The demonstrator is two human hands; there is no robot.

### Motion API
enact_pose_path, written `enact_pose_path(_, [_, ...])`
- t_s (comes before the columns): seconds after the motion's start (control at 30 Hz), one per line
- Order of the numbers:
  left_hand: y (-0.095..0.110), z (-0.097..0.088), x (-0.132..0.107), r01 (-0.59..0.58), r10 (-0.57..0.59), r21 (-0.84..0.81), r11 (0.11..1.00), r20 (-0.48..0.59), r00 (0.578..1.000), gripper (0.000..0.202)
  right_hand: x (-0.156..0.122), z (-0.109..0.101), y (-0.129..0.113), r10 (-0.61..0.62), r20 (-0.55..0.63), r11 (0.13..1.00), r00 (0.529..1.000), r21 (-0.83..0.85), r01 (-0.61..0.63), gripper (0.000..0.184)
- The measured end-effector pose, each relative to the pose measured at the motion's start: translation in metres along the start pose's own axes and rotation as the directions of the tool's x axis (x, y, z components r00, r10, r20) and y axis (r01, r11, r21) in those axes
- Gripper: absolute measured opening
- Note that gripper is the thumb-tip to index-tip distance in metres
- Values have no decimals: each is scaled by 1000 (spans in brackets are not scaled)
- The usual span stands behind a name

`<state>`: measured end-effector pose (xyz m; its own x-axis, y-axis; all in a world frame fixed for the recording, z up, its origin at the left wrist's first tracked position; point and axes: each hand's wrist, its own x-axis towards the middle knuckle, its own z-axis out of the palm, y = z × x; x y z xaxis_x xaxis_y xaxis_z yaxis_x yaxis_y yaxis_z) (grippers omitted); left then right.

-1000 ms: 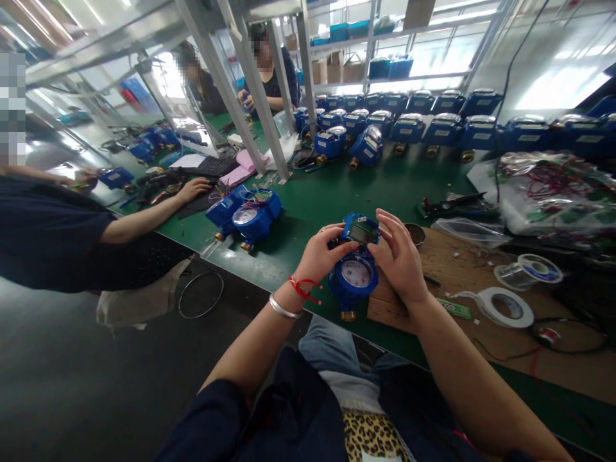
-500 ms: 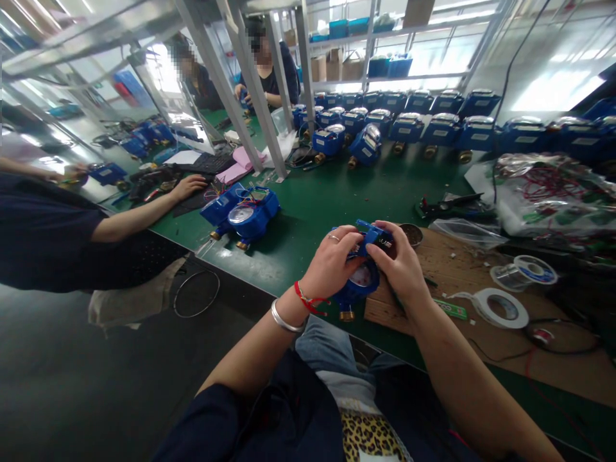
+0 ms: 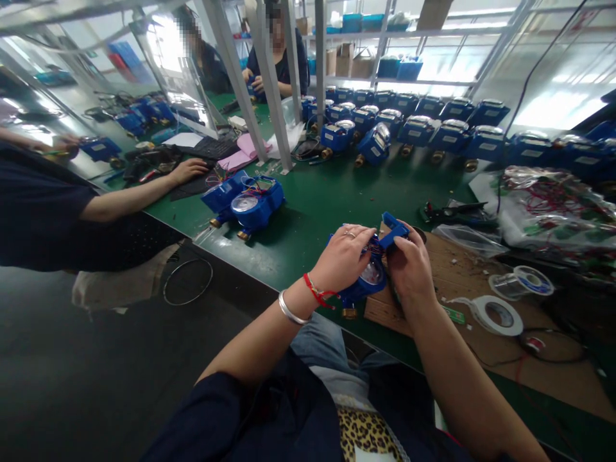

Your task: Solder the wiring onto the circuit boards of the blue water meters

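Note:
A blue water meter (image 3: 359, 293) with a round clear dial and a brass threaded end lies on the bench in front of me, at the edge of a cardboard sheet. My left hand (image 3: 342, 255) rests over its upper part, fingers bent down onto the wires there; the fingertips are partly hidden. Between the thumb and fingers of my right hand (image 3: 411, 264) is a small blue plastic cover (image 3: 393, 228), tilted up beside the meter. Thin dark and red wires (image 3: 373, 245) show between the two hands.
Two wired meters (image 3: 257, 205) stand left on the green bench. Rows of blue meters (image 3: 418, 131) line the back. Right are bagged wires (image 3: 534, 199), a solder spool (image 3: 522, 282), white tape (image 3: 495, 316) and pliers (image 3: 452, 212). A co-worker's hand (image 3: 189, 169) lies at left.
My right hand has moved the blue cover right and away from the meter, turning it. My left hand has shifted slightly right and flattened over the meter's wires. The view has shifted slightly.

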<state>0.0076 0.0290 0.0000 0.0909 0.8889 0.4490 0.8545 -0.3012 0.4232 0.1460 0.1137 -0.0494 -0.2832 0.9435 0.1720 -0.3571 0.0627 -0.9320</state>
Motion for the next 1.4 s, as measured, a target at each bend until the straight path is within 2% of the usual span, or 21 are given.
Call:
enact_pose_path(0.1, [2,2,2,16,-16,24,1000,12,1000,40,3,0,1,12,-6,998,1000,69,-11,32])
enact_pose_path(0.27, [5,1,3,24,-26,69,997,25,999,37,5,2,2,33,-40,998,999,60,-30,22])
enact_pose_path(0.47, [6,1,4,16,-17,78,997,14,1000,24,4,3,3,82,-70,995,994,61,-77,26])
enact_pose_path(0.63, [5,2,3,18,-19,66,998,3,1000,16,3,4,3,103,-24,995,994,18,-102,29])
enact_pose_path(0.77, [4,1,2,20,-20,56,998,6,1000,13,4,0,7,154,-37,988,987,5,-154,35])
enact_pose_path(0.93, [4,0,2,27,-27,50,998,3,1000,11,4,-5,13,140,-53,989,989,-44,-143,41])
enact_pose_path(1.03, [3,-1,0,35,-35,39,999,1,999,14,2,-4,10,186,-60,982,981,-21,-187,46])
enact_pose_path(1.23, [-1,-5,-10,56,-55,25,998,-28,998,32,0,2,5,114,-61,993,992,11,-113,42])
enact_pose_path(1.4, [-4,-8,-16,71,-70,24,997,-24,997,29,-1,3,10,50,-69,996,996,-71,-54,44])
